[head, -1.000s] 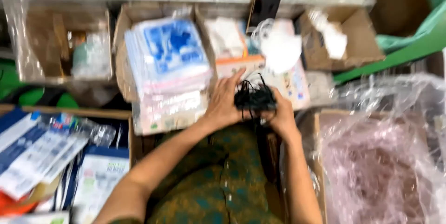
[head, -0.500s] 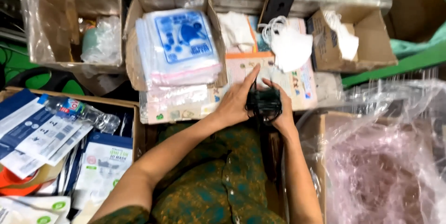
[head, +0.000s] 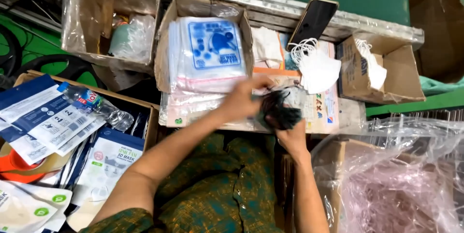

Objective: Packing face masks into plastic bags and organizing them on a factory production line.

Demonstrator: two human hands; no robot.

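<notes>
Both hands meet over my lap at the middle of the head view. My right hand [head: 289,136] grips a dark bundle of black masks [head: 276,109] from below. My left hand [head: 244,100] reaches across and pinches the bundle's upper left side; it is blurred by motion. Just beyond the hands lies a stack of clear printed plastic bags [head: 205,56] in an open cardboard box [head: 164,49]. White masks [head: 319,68] lie to the upper right of the bundle.
A dark phone [head: 313,20] leans against the metal rail. Cardboard boxes [head: 386,76] stand at the back right and back left [head: 94,15]. A plastic-lined box [head: 401,184] sits at right. Printed mask pouches [head: 108,158] and a water bottle [head: 94,105] fill the left box.
The view has shifted, so everything sits lower in frame. The bundle has been turned sideways, and my left hand has moved over its top left.
</notes>
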